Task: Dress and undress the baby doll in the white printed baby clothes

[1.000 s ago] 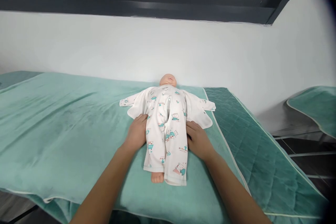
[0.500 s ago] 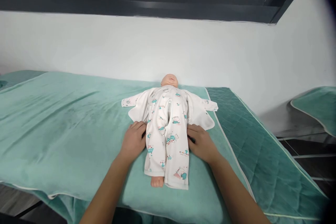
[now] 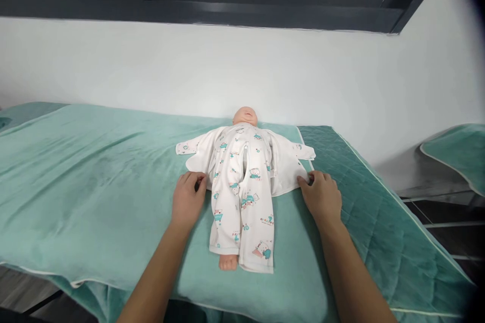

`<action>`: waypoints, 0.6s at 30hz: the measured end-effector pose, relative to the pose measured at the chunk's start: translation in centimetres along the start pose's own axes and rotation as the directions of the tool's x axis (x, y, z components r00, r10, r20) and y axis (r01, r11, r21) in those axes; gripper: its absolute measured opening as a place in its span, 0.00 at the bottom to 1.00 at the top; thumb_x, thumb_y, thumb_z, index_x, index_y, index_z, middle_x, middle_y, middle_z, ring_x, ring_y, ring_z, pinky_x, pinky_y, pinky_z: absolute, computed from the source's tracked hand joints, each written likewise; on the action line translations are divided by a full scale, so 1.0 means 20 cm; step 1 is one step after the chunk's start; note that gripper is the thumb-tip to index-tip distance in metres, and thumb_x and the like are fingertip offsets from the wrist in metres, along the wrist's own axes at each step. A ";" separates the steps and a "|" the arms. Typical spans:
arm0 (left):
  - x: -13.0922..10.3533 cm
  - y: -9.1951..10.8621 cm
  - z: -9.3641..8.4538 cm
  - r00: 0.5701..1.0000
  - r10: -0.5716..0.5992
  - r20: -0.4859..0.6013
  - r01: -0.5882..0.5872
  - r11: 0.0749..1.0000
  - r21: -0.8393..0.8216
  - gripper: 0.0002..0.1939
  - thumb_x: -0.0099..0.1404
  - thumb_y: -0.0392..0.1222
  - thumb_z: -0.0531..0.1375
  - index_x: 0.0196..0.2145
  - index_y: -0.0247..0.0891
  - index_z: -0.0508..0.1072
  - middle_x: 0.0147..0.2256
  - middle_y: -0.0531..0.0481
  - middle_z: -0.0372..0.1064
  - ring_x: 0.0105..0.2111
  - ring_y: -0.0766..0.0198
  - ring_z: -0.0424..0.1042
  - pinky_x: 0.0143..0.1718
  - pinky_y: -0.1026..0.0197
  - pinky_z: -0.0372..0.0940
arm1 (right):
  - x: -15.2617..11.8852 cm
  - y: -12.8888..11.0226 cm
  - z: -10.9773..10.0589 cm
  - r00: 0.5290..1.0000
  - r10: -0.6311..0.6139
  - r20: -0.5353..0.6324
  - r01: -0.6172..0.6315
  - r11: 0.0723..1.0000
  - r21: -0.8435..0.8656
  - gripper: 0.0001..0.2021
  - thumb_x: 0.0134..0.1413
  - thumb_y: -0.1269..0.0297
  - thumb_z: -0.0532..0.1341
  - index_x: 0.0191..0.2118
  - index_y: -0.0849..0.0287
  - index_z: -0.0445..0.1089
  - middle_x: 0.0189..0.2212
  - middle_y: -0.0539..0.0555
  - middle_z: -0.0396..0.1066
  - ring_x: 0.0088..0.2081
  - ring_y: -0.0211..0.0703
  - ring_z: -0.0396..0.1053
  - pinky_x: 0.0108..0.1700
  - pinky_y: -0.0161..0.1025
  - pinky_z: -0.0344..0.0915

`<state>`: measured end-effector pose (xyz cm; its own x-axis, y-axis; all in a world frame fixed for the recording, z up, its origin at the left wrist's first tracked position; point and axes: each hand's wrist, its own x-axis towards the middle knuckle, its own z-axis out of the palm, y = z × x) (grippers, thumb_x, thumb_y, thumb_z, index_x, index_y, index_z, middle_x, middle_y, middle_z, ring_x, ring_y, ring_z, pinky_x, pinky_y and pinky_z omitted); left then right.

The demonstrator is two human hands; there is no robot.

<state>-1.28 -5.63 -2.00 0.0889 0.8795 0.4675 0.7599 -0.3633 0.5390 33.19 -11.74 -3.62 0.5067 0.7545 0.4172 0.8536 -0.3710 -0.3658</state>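
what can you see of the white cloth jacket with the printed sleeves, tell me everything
The white cloth jacket looks soft, with small prints near its sleeve ends. It lies spread open on the pale green plush blanket, sleeves stretched sideways, plain flaps fanned on either side of the white printed trousers. Its middle is hidden. The right hand pinches one flap's outer edge; the left hand is at the other flap, grip unclear.

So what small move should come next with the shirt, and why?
Probably the right hand should gently draw the shirt flap straight. Its thumb and finger appear to pinch the flap's outer corner, and the flap lies spread beside the trousers, so a light pull should smooth it. The left hand is by the opposite flap; its grip is unclear.
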 end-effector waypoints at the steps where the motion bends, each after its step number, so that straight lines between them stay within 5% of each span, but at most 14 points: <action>1: 0.00 0.00 0.00 1.000 -0.015 -0.006 0.015 1.000 0.003 0.11 0.69 0.43 0.52 0.36 0.40 0.73 0.36 0.47 0.71 0.40 0.56 0.67 0.43 0.54 0.61 | 0.00 0.00 0.00 1.000 0.007 0.021 -0.007 1.000 -0.007 0.16 0.57 0.51 0.57 0.40 0.59 0.72 0.36 0.63 0.73 0.36 0.57 0.69 0.35 0.48 0.59; 5: 0.00 -0.01 0.00 0.999 -0.051 -0.015 0.051 0.999 0.009 0.09 0.67 0.43 0.53 0.35 0.40 0.72 0.35 0.47 0.71 0.39 0.55 0.68 0.41 0.54 0.62 | 0.02 -0.01 0.00 0.986 0.109 0.123 -0.121 0.989 0.091 0.13 0.53 0.51 0.59 0.29 0.56 0.69 0.24 0.55 0.70 0.25 0.46 0.65 0.30 0.42 0.55; 8: 0.01 -0.01 0.01 0.998 -0.057 -0.015 0.057 0.998 0.006 0.09 0.67 0.42 0.52 0.35 0.40 0.72 0.35 0.47 0.72 0.38 0.55 0.69 0.41 0.54 0.62 | 0.09 -0.09 -0.02 0.978 0.155 0.140 -0.197 0.908 0.370 0.11 0.50 0.53 0.60 0.27 0.56 0.65 0.23 0.50 0.67 0.25 0.42 0.62 0.30 0.40 0.56; 11: 0.01 -0.01 0.01 0.997 -0.070 -0.016 0.069 0.998 -0.009 0.10 0.67 0.42 0.52 0.34 0.40 0.72 0.34 0.47 0.72 0.39 0.55 0.69 0.41 0.54 0.62 | 0.13 -0.30 -0.10 0.998 0.058 0.005 -0.043 0.673 0.739 0.08 0.53 0.57 0.59 0.33 0.55 0.61 0.30 0.49 0.67 0.30 0.40 0.65 0.34 0.38 0.60; 13: 0.01 -0.01 0.00 0.996 -0.084 -0.016 0.084 0.996 -0.021 0.10 0.67 0.42 0.52 0.34 0.40 0.72 0.35 0.47 0.72 0.39 0.55 0.69 0.42 0.55 0.62 | 0.13 -0.46 -0.18 0.983 -0.170 -0.072 0.156 0.563 0.811 0.05 0.57 0.60 0.57 0.35 0.54 0.60 0.34 0.50 0.68 0.35 0.41 0.66 0.37 0.38 0.62; 16: 0.01 -0.01 0.00 0.995 -0.100 -0.012 0.099 0.994 -0.041 0.10 0.67 0.43 0.52 0.35 0.40 0.72 0.35 0.47 0.72 0.40 0.55 0.69 0.41 0.55 0.62 | 0.07 -0.63 -0.26 0.798 -0.602 0.019 0.445 0.611 0.654 0.04 0.57 0.70 0.55 0.33 0.54 0.61 0.34 0.51 0.67 0.36 0.42 0.64 0.39 0.39 0.61; 18: 0.01 -0.01 0.00 0.995 -0.102 -0.006 0.102 0.994 -0.049 0.10 0.67 0.43 0.52 0.35 0.40 0.72 0.36 0.47 0.72 0.40 0.55 0.68 0.41 0.55 0.62 | 0.01 -0.67 -0.27 0.712 -0.697 0.085 0.543 0.624 0.562 0.07 0.56 0.75 0.54 0.33 0.54 0.61 0.34 0.52 0.66 0.37 0.43 0.64 0.39 0.40 0.61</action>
<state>-1.41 -5.41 -1.99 0.0068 0.9100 0.4146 0.7326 -0.2867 0.6174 22.51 -9.56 5.87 -0.2448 0.8418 0.4811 0.7394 0.4830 -0.4690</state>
